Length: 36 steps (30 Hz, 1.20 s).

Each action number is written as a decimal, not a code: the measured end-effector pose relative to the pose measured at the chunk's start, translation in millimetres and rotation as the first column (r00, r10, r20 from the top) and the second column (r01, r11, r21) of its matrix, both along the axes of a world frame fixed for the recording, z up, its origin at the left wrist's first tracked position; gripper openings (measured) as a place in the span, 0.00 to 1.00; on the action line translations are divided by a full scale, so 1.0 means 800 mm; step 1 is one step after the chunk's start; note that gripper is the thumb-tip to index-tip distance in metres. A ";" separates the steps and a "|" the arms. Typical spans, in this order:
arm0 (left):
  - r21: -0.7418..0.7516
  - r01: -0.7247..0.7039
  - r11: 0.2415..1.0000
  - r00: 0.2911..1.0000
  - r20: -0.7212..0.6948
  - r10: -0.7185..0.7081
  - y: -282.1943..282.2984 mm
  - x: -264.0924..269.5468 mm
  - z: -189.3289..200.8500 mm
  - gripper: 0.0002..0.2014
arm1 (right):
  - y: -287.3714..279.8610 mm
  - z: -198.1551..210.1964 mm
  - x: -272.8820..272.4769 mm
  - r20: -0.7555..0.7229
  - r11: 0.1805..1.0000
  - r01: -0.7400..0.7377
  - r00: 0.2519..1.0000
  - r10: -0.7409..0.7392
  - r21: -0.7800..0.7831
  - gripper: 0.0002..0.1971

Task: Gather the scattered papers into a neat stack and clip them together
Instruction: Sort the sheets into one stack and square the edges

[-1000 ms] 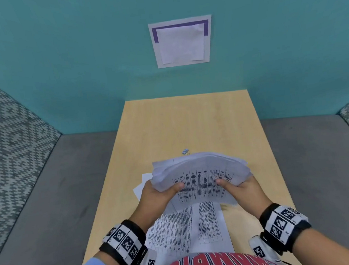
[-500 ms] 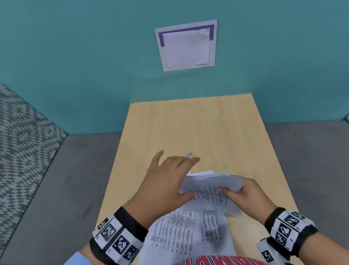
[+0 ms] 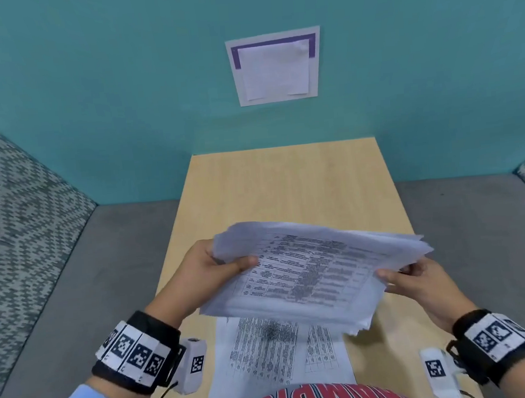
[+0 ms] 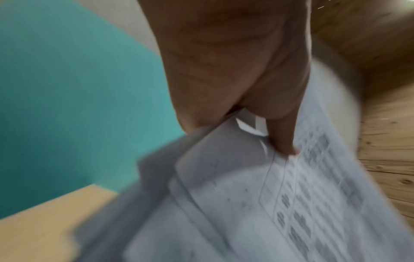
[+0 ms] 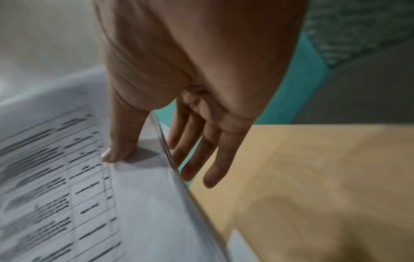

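Observation:
A thick stack of printed papers [image 3: 311,270] hangs lifted above the wooden table [image 3: 285,184]. My left hand [image 3: 210,265] grips its left edge, thumb on top and fingers underneath. At the stack's right edge my right hand [image 3: 405,278] pinches it, thumb on top, fingers below. In the left wrist view the thumb [image 4: 282,138] presses the blurred stack [image 4: 257,203]. The right wrist view shows the thumb [image 5: 118,150] on the top sheet [image 5: 78,195] and straight fingers [image 5: 201,159] beneath the edge. One printed sheet [image 3: 276,354] lies flat on the table near me. The clip is hidden behind the stack.
The table stands against a teal wall with a white notice [image 3: 276,66] pinned to it. Grey floor [image 3: 119,273] runs along both sides, with patterned seat panels [image 3: 15,224] at left and far right. The far half of the table is bare wood.
My left hand came back from reaching forward and took the stack's left edge. Both hands raised the stack, which now sits higher and wider in view, covering the small clip.

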<state>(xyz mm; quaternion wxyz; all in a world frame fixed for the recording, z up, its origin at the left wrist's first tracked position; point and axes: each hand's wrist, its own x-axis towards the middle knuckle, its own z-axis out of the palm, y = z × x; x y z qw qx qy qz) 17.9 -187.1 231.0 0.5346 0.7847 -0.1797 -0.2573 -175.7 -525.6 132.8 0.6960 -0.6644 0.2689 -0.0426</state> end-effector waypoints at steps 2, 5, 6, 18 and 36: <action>-0.131 -0.087 0.988 0.994 -0.081 0.076 0.005 -0.002 -0.013 0.12 | 0.006 0.017 0.005 0.039 0.998 -0.027 0.999 0.025 0.061 0.25; -0.284 -0.191 0.940 0.977 -0.144 0.156 0.004 -0.011 -0.039 0.18 | 0.017 0.038 0.017 0.083 0.998 -0.035 0.996 0.038 -0.046 0.21; -0.295 -0.218 0.930 0.972 -0.154 0.179 0.004 -0.013 -0.053 0.18 | 0.020 0.038 0.019 0.099 0.998 -0.012 0.995 0.019 -0.068 0.19; 0.138 -0.133 0.981 0.978 -0.140 0.152 0.022 -0.036 -0.213 0.05 | 0.033 -0.099 0.001 -0.270 0.948 -0.051 0.962 -0.038 -0.314 0.08; 0.735 0.261 0.625 0.395 0.510 -0.764 -0.118 -0.082 -0.173 0.53 | 0.035 -0.076 -0.008 -0.116 0.907 -0.236 0.971 0.208 -0.350 0.18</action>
